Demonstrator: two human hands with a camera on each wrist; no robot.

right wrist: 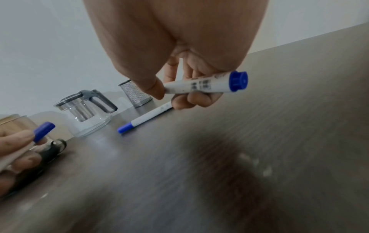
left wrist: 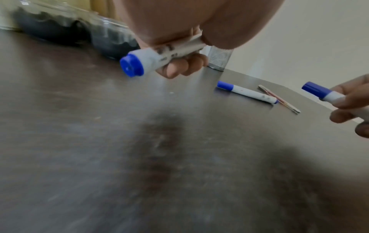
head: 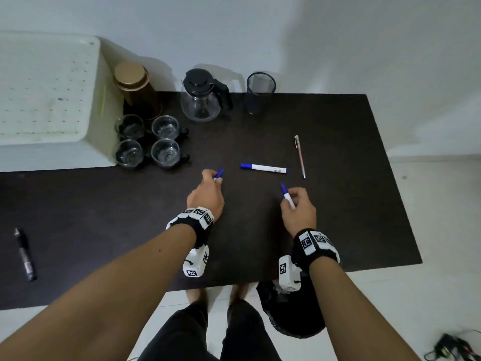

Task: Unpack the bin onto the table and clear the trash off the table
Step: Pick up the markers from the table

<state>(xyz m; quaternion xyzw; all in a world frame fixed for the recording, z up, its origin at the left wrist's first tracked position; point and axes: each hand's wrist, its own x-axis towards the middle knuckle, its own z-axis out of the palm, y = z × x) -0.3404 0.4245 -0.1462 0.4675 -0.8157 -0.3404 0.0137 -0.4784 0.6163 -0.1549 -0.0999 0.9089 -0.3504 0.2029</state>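
Observation:
My left hand (head: 212, 183) grips a white marker with a blue cap (head: 219, 174) a little above the dark table (head: 338, 217); the left wrist view shows its blue end (left wrist: 132, 65) sticking out under curled fingers. My right hand (head: 294, 201) holds a second blue-capped marker (head: 286, 194), whose body (right wrist: 201, 85) is pinched between thumb and fingers. A third blue marker (head: 263, 168) lies flat on the table between and beyond the hands. A slim pink pen (head: 300, 156) lies to its right. The cream bin (head: 46, 100) stands at the back left.
A gold-lidded canister (head: 132, 82), a glass jug with black lid (head: 201, 96) and a black mesh cup (head: 259, 92) stand along the back. Several glass cups (head: 148, 142) sit beside the bin. A black marker (head: 26, 255) lies at the left. A black trash bag (head: 289, 311) sits on the floor.

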